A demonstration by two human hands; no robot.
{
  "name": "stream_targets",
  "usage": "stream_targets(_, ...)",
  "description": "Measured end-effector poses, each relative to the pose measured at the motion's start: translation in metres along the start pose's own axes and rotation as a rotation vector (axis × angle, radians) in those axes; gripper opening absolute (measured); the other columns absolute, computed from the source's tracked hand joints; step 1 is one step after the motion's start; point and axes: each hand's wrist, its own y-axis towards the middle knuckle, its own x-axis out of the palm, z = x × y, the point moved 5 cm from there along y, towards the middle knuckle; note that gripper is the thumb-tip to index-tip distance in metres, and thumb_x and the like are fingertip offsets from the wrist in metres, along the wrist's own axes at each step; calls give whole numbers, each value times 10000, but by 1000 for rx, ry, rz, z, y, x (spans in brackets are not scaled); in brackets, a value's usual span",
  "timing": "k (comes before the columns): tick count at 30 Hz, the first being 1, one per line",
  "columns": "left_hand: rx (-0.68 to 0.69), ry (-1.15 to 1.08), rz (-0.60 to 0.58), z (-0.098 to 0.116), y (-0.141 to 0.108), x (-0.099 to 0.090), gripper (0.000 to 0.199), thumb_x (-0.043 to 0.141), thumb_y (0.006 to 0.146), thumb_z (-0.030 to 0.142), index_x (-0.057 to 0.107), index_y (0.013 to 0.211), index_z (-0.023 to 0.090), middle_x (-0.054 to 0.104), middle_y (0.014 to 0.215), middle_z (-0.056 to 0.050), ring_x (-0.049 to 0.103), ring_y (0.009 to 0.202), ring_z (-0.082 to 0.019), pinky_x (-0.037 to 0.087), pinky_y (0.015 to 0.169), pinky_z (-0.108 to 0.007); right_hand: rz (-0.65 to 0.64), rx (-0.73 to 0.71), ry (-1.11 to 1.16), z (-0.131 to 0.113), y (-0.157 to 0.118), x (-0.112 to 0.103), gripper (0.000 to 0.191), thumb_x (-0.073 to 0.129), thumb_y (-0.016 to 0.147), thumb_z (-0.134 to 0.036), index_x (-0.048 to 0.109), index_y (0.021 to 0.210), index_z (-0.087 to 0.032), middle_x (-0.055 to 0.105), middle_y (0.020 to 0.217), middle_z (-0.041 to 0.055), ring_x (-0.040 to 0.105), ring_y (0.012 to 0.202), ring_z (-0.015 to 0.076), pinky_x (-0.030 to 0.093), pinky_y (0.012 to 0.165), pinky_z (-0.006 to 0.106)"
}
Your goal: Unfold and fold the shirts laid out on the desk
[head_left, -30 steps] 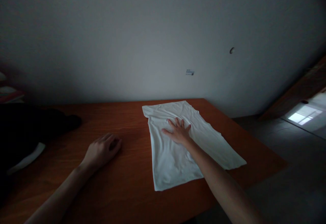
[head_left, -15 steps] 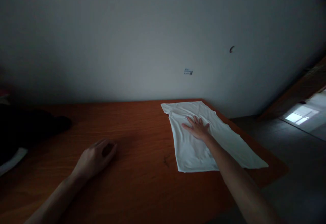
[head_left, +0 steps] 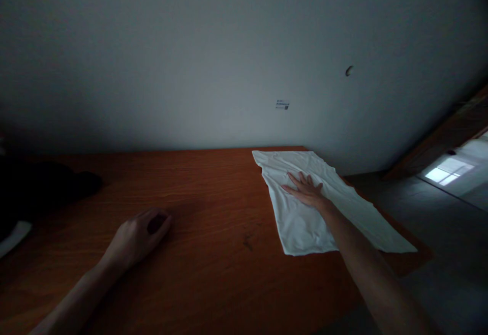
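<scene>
A white garment (head_left: pixel 295 223) is spread on the right part of the brown wooden table (head_left: pixel 213 274), slightly wrinkled and close to the right edge. On top of it, my right hand (head_left: pixel 307 191) lies flat with its fingers spread. My left hand (head_left: pixel 139 236) rests on the bare wood to the left, apart from the garment. Its fingers curl round toward the thumb in a ring, and nothing shows inside.
A dark heap of cloth (head_left: pixel 49 187) with a white piece (head_left: pixel 15 238) lies at the table's left end. Behind the table rises a plain wall (head_left: pixel 171 70) bearing a small printed label (head_left: pixel 282 104). The floor (head_left: pixel 450 253) shows beyond the right edge.
My right hand and the white garment under it have shifted to the right, toward the table's edge. The left hand has stayed nearly in place.
</scene>
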Motion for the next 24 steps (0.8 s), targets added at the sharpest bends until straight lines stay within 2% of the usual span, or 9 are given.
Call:
stream_targets(4,-3,4,-13,3,0,0,424,467,870,595,688,844,234,741,812,-41,681,673,-206,503,659,-303,-22,-123,-62,3,-10,-2,835,306,913,-816,146,1626,-412,52,1734,65,45,1568,413,98,1177,722)
stream_targets(9,-18,13,-26,4,1,-1,428,460,866,591,690,849,230,744,829,-52,683,688,-215,498,654,-308,-18,-129,-101,2,-15,-2,807,301,936,-786,117,1627,-414,57,1734,52,75,1568,403,146,1187,688)
stream_targets(12,-20,10,-38,4,1,0,430,460,868,590,694,861,230,745,836,-54,688,694,-220,493,651,-308,18,-120,-127,-1,-15,-2,813,269,939,-790,131,1632,-389,72,1731,81,73,1570,393,110,1179,710)
stream_targets(14,-11,8,-35,4,1,-1,422,464,869,584,693,849,231,742,820,-48,684,678,-216,486,640,-304,90,-140,-202,-5,-17,-6,793,258,950,-776,184,1629,-372,113,1726,91,82,1572,377,48,1178,719)
stream_targets(16,3,4,-25,4,1,-1,404,471,872,570,687,833,231,735,799,-40,673,654,-205,479,629,-296,146,-182,-276,-10,-21,-9,751,250,978,-730,261,1618,-337,191,1710,109,151,1563,355,25,1189,697)
stream_targets(20,31,0,-8,6,0,-2,376,470,888,536,672,811,229,719,755,-33,656,631,-193,461,612,-286,152,-200,-292,-19,-34,-14,706,275,1016,-627,368,1581,-214,392,1619,175,401,1449,335,212,1183,608)
stream_targets(24,48,-28,-8,9,-2,-4,356,475,897,516,677,834,229,733,788,-35,668,662,-192,462,623,-283,220,-233,-258,-33,-50,-22,600,339,1023,-498,505,1467,-130,554,1477,191,510,1330,334,315,1131,539)
